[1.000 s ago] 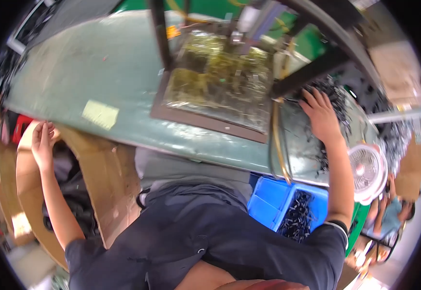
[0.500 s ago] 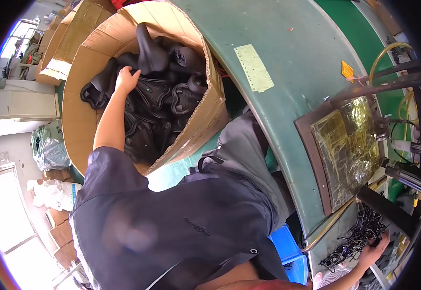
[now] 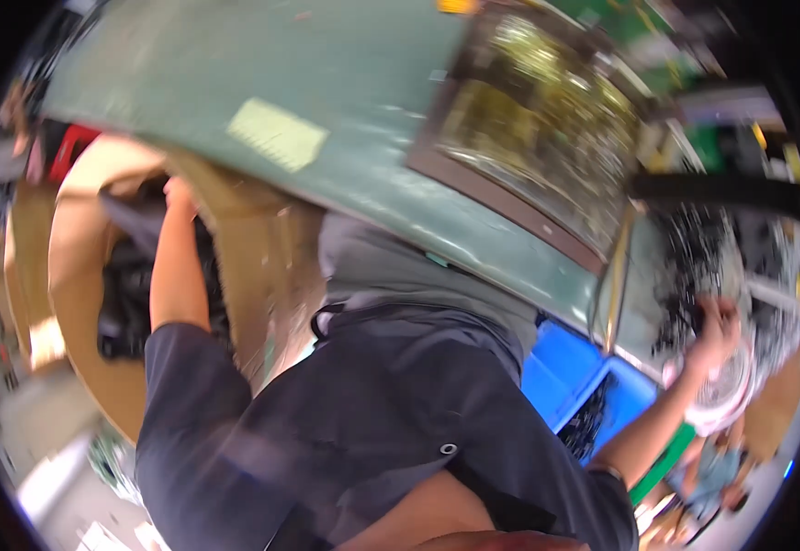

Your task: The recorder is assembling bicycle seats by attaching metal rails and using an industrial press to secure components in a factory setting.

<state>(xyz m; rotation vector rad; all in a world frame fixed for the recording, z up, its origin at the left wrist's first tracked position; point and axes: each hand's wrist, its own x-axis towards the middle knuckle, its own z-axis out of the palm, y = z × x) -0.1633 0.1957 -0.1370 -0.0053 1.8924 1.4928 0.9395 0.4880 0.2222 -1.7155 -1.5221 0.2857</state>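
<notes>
A large cardboard box (image 3: 74, 262) on the left holds several black bicycle saddles (image 3: 123, 308). Inside its far right side is my left hand (image 3: 180, 195), blurred, its fingers closed at the end of a dark saddle (image 3: 132, 219). Over on the right, my right hand (image 3: 718, 331) is at the edge of a heap of small black, thin parts (image 3: 685, 275). Its fingers are bent together; blur hides what is between them.
A green-topped table (image 3: 363, 83) curves past my lap. On it are a pale paper sheet (image 3: 278, 135) and a brown-framed plate under shiny yellowish film (image 3: 529, 119). Blue bins (image 3: 561, 367) stand beside my right arm, near a round white-pink fan-like thing (image 3: 726, 390). Another person (image 3: 717, 473) is at far right.
My view has swung to the right, blurring the scene. Within the box my left hand has shifted toward the table side, and its fingers have drawn together. My right hand remains at the black parts.
</notes>
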